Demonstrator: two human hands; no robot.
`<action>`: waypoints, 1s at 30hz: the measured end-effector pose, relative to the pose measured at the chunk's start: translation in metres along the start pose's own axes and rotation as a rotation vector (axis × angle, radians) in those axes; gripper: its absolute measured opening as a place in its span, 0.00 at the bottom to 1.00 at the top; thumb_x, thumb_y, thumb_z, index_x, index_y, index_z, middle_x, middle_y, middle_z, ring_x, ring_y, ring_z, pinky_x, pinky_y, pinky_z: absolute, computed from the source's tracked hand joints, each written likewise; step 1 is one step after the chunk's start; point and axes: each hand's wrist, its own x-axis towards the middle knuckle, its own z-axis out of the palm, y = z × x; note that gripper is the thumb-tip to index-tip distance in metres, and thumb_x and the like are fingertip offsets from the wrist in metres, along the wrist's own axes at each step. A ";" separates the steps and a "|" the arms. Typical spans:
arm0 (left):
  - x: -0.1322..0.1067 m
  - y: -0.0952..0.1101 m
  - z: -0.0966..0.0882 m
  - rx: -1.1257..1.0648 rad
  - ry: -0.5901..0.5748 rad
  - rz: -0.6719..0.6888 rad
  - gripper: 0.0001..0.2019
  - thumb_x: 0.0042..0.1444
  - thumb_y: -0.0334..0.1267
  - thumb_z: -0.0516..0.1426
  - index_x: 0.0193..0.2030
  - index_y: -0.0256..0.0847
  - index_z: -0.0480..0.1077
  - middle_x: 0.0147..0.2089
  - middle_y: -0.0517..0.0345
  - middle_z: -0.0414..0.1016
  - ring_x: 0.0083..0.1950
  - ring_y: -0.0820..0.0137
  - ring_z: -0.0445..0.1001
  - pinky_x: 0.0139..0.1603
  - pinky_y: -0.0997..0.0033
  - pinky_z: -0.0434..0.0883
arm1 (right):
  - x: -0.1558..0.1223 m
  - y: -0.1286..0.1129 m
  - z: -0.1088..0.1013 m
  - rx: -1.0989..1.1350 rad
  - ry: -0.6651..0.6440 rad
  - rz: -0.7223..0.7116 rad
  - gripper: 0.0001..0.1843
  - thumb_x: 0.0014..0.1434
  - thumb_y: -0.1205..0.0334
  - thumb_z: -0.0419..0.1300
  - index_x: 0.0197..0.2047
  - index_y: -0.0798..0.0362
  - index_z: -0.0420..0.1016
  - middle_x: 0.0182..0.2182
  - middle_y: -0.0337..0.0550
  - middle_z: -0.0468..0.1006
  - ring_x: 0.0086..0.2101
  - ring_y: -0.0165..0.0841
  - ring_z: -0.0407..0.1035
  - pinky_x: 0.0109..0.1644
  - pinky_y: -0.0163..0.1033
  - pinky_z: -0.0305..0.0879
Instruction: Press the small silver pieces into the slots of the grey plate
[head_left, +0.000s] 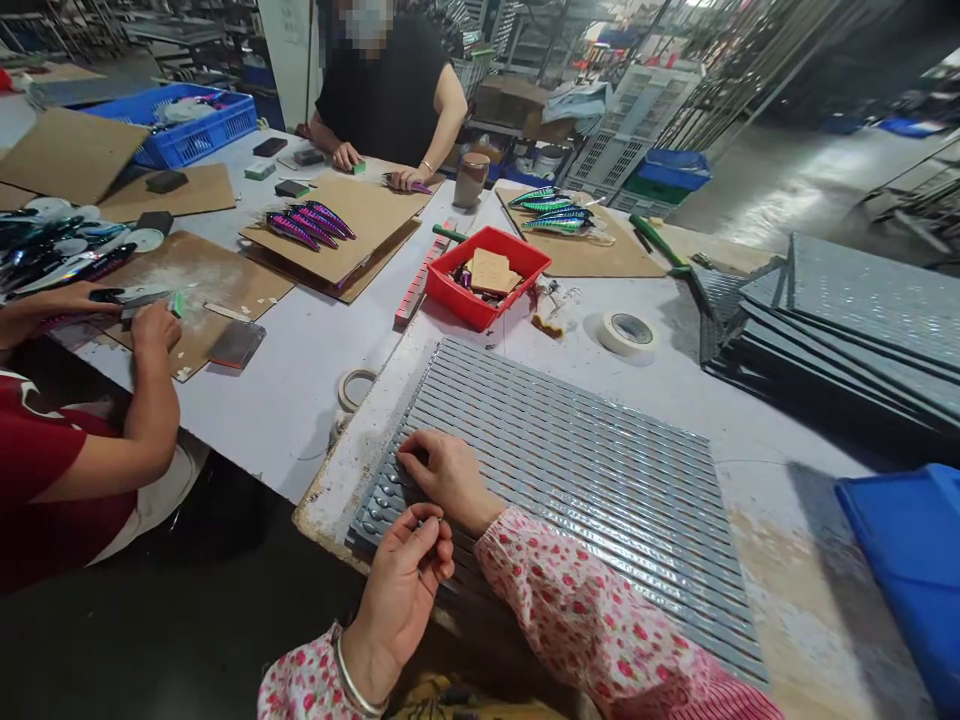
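A grey ribbed tray [585,470] lies flat on the white table in front of me. My right hand [446,475] rests on its near left corner, fingers bent and pinched together at a groove; whatever they hold is hidden. My left hand [405,585], with a bangle on the wrist, hovers just below it at the tray's front edge. Its thumb and fingers are curled into a pinch, and I cannot make out anything in them. Both arms wear floral sleeves.
A red bin [484,275] with cardboard pieces, two tape rolls [628,332] [352,388], a stack of grey trays [847,330] at right and a blue crate [911,560] surround me. Two co-workers handle painted fishing lures [307,225] on cardboard sheets across and left.
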 end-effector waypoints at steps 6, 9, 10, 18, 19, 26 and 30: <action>0.000 0.001 -0.001 -0.017 0.000 -0.010 0.08 0.47 0.32 0.62 0.35 0.35 0.69 0.29 0.59 0.69 0.27 0.80 0.65 0.28 0.80 0.63 | -0.001 -0.004 0.000 -0.198 -0.009 0.002 0.06 0.56 0.63 0.55 0.31 0.53 0.72 0.29 0.41 0.77 0.31 0.32 0.69 0.34 0.34 0.56; -0.003 0.003 -0.001 -0.018 0.001 -0.017 0.09 0.47 0.32 0.62 0.36 0.35 0.69 0.30 0.59 0.69 0.28 0.79 0.66 0.28 0.80 0.63 | 0.000 -0.006 0.000 -0.241 -0.015 0.001 0.06 0.56 0.63 0.55 0.30 0.52 0.72 0.28 0.40 0.77 0.30 0.32 0.68 0.33 0.35 0.54; -0.004 0.004 -0.001 -0.018 0.001 -0.013 0.09 0.47 0.32 0.62 0.36 0.35 0.70 0.30 0.58 0.70 0.28 0.79 0.66 0.28 0.80 0.63 | 0.000 -0.006 0.001 -0.240 -0.016 0.004 0.06 0.56 0.63 0.55 0.30 0.52 0.72 0.27 0.40 0.77 0.30 0.32 0.68 0.33 0.35 0.54; -0.003 0.009 -0.001 -0.130 0.143 0.112 0.15 0.41 0.36 0.66 0.36 0.37 0.70 0.30 0.58 0.72 0.25 0.80 0.67 0.24 0.82 0.64 | -0.004 0.001 -0.004 0.260 0.015 0.025 0.10 0.58 0.59 0.54 0.29 0.55 0.71 0.24 0.39 0.72 0.26 0.29 0.63 0.31 0.33 0.57; 0.001 0.008 -0.001 -0.152 0.169 0.140 0.17 0.38 0.37 0.68 0.35 0.38 0.70 0.29 0.59 0.72 0.24 0.81 0.67 0.22 0.83 0.63 | -0.006 0.001 -0.008 0.381 -0.009 0.024 0.12 0.58 0.57 0.53 0.29 0.56 0.70 0.23 0.39 0.71 0.25 0.28 0.62 0.30 0.33 0.57; 0.031 0.005 -0.007 -0.172 0.265 0.231 0.17 0.33 0.37 0.70 0.30 0.39 0.70 0.19 0.64 0.68 0.20 0.80 0.66 0.20 0.84 0.63 | -0.023 -0.004 -0.023 0.629 -0.175 -0.069 0.14 0.54 0.51 0.60 0.29 0.55 0.72 0.24 0.39 0.71 0.27 0.29 0.62 0.30 0.33 0.58; 0.035 0.004 -0.010 -0.191 0.342 0.191 0.15 0.33 0.32 0.69 0.30 0.39 0.71 0.23 0.62 0.72 0.23 0.78 0.71 0.22 0.83 0.66 | -0.024 -0.003 -0.019 0.643 -0.137 -0.025 0.16 0.55 0.50 0.59 0.27 0.55 0.70 0.24 0.39 0.70 0.27 0.29 0.62 0.30 0.33 0.59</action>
